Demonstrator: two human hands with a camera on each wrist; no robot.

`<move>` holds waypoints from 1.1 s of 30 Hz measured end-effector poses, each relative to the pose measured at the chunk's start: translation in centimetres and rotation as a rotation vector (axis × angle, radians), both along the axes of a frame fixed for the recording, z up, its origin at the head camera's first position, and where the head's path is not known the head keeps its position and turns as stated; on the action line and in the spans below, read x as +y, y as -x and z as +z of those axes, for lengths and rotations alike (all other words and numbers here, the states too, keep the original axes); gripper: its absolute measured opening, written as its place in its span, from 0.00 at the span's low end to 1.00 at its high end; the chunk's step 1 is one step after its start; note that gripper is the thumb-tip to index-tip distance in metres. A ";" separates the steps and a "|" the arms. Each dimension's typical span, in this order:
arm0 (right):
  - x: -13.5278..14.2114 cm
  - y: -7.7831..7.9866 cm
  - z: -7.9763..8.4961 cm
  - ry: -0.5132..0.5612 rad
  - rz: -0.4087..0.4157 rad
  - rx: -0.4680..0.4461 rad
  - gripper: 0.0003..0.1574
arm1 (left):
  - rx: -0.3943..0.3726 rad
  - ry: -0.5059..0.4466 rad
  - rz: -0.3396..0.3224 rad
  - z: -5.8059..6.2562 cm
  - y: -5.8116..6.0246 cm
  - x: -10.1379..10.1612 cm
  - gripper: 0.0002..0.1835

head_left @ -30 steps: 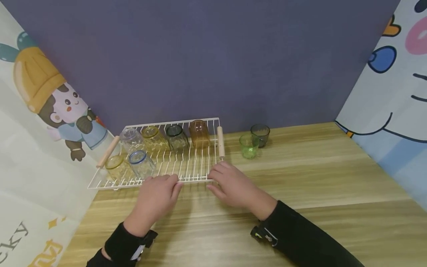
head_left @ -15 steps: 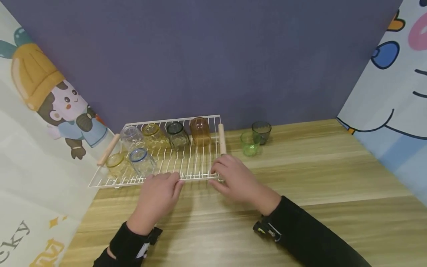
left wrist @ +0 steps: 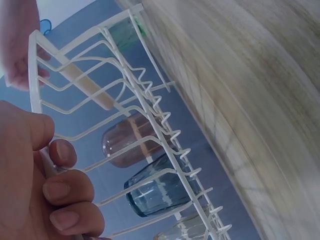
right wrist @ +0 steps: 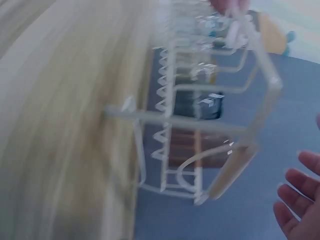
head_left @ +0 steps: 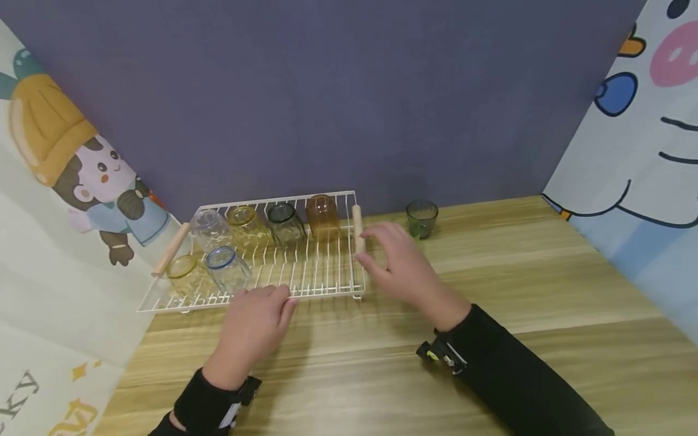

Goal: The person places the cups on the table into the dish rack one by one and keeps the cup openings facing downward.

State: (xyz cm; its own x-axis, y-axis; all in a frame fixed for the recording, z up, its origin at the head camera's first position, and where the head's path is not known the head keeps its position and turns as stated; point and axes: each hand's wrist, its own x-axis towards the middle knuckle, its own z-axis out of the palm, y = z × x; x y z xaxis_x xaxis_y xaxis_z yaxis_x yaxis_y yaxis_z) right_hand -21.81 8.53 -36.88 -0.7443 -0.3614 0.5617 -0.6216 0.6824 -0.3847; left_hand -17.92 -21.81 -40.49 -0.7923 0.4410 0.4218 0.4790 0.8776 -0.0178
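Note:
My left hand [head_left: 255, 327] grips the front rim of a white wire dish rack [head_left: 327, 295]; in the left wrist view its fingers [left wrist: 70, 187] curl round the wire. Beside the rack's right wooden handle [head_left: 357, 227] is my right hand [head_left: 406, 272], fingers spread. The right wrist view shows those fingers [right wrist: 295, 200] apart from the handle. Upside-down glasses stand in the rack: a clear one [head_left: 211, 230], a yellow one [head_left: 248, 229], a dark one [head_left: 286, 225] and an amber one [head_left: 323, 219] behind, a second yellow one [head_left: 188, 277] and a blue-rimmed one [head_left: 226, 269] in front.
Right of the rack, a grey glass [head_left: 425, 217] stands on the wooden table [head_left: 491, 272]. A green glass [head_left: 417, 230] by it is mostly hidden by my right hand. A dark panel [head_left: 436, 109] rises behind, with cartoon-printed walls on both sides.
My right hand has left the rack's front right corner and moved up and right to beside the handle, now covering most of the green glass. My left hand keeps its grip.

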 end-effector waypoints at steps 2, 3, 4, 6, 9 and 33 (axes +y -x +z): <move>1.0 0.5 -0.1 0.010 -0.025 0.011 0.32 | 0.003 -0.005 -0.002 -0.1 0.0 0.1 0.18; 1.5 0.8 -0.2 0.007 -0.041 0.009 0.32 | 0.006 -0.007 -0.003 -0.1 0.0 0.1 0.18; 2.0 1.1 -0.2 0.002 -0.053 0.004 0.33 | 0.010 -0.011 -0.003 -0.1 0.0 0.1 0.18; 2.9 1.8 0.0 -0.022 -0.082 -0.017 0.34 | 0.019 -0.014 -0.001 -0.1 0.0 0.2 0.18; 4.2 3.0 0.5 -0.078 -0.124 -0.075 0.36 | 0.019 -0.009 0.002 0.0 0.0 0.1 0.18; 5.5 10.6 3.4 -0.518 0.028 -0.354 0.27 | -0.005 0.019 0.039 -0.1 0.0 0.5 0.18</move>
